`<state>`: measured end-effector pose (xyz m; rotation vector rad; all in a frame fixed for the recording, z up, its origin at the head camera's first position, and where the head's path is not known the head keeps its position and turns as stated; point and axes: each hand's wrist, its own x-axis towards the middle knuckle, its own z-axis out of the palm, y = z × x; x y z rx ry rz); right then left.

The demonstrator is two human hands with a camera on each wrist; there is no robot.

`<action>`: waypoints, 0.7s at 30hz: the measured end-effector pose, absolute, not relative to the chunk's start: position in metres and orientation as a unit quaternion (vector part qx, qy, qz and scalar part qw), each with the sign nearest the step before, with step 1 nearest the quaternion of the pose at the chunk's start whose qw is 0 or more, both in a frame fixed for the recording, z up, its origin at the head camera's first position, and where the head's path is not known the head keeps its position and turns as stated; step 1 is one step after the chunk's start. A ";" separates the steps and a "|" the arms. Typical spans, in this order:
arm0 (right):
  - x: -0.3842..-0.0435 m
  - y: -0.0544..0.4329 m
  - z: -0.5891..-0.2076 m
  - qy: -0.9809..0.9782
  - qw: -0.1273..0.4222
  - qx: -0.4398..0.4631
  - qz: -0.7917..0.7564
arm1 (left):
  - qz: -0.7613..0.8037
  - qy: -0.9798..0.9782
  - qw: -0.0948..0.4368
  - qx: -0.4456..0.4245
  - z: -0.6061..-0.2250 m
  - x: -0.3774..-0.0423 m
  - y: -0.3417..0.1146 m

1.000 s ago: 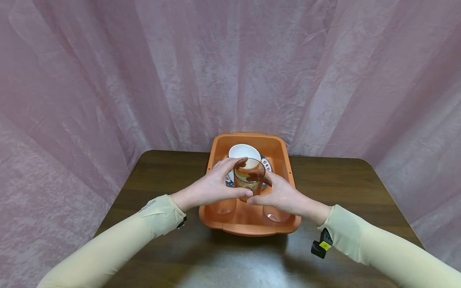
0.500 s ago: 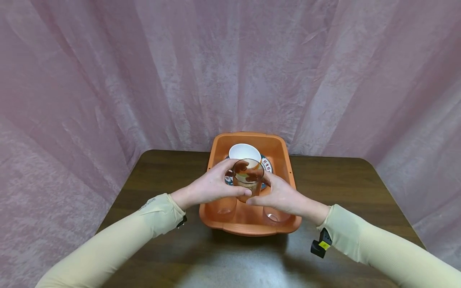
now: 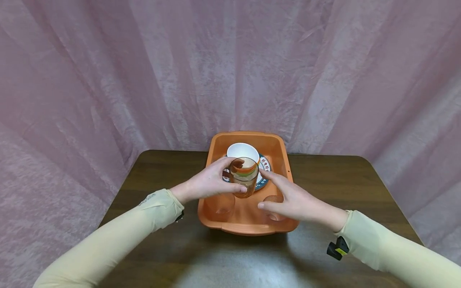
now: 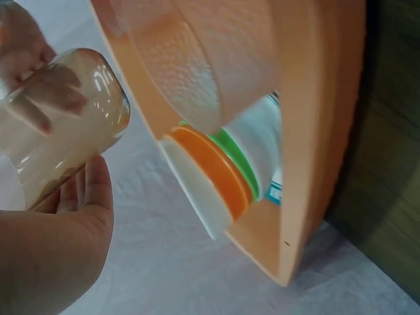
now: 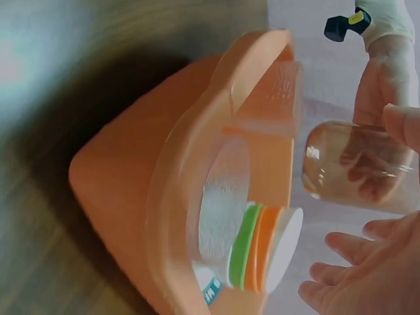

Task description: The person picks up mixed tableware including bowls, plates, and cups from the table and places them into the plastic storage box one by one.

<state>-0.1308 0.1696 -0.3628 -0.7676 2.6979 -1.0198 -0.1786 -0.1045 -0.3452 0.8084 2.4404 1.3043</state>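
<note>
My left hand (image 3: 212,181) grips an amber glass (image 3: 245,182) above the orange basin (image 3: 248,229). In the left wrist view the thumb and fingers wrap the side of the glass (image 4: 79,118). My right hand (image 3: 293,200) stands apart on the right, its fingers spread and holding nothing; the right wrist view shows a gap between it (image 5: 374,269) and the glass (image 5: 361,164). Inside the basin, a white bowl (image 3: 243,150) with orange and green bands sits on a patterned plate (image 3: 264,163). Two clear glasses stand near the front, one left (image 3: 224,206) and one right (image 3: 272,214).
The basin stands on a dark brown wooden table (image 3: 331,180), near its far edge. Behind the table hangs a pink curtain (image 3: 230,72). A small black device (image 3: 337,248) is strapped to the right wrist.
My right hand has let go of the amber glass and moved away to the right. The left hand keeps its grip on the glass, which has shifted slightly left.
</note>
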 end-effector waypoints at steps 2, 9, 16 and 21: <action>-0.128 0.176 -0.362 0.909 0.056 -0.265 -0.318 | 0.448 0.839 0.137 0.276 -0.347 -0.182 -0.106; -0.112 0.191 -0.354 0.923 -0.022 -0.299 -0.241 | 0.408 0.858 0.140 0.279 -0.352 -0.194 -0.105; -0.095 0.196 -0.347 0.910 -0.092 -0.371 -0.162 | 0.363 0.861 0.164 0.316 -0.358 -0.202 -0.097; -0.088 0.197 -0.347 0.906 -0.096 -0.391 -0.133 | 0.310 0.876 0.184 0.319 -0.365 -0.207 -0.088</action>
